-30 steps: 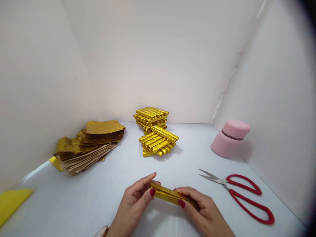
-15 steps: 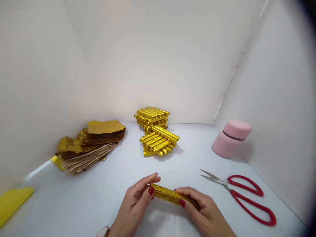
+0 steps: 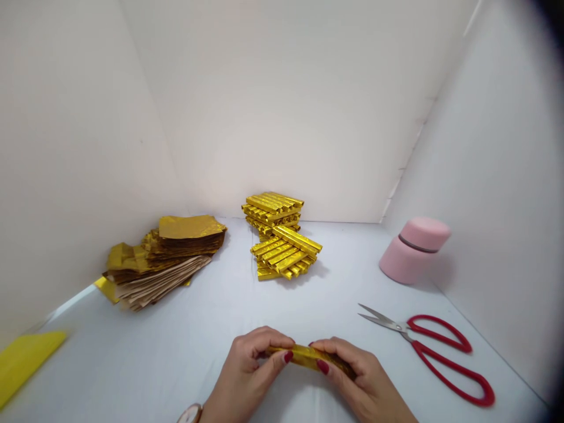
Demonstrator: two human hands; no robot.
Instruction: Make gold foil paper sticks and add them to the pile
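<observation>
- The fingers of both hands curl closed on a folded gold foil strip (image 3: 311,358), their red-painted fingertips (image 3: 287,356) pressing on it.
- The left hand (image 3: 251,370) grips one end and the right hand (image 3: 355,376) the other, holding the strip low over the white tabletop (image 3: 189,341).
- A wristwatch (image 3: 190,413) sits on the left wrist.
- Red-handled scissors (image 3: 425,352) lie near the right hand.
- Ahead stand stacked gold foil sticks (image 3: 282,241).
- Further left lies a pile of gold foil and brown paper sheets (image 3: 163,261), with a yellow sheet (image 3: 26,364) beyond it.
- A pink cylindrical container (image 3: 412,249) lies tilted against the right wall.
</observation>
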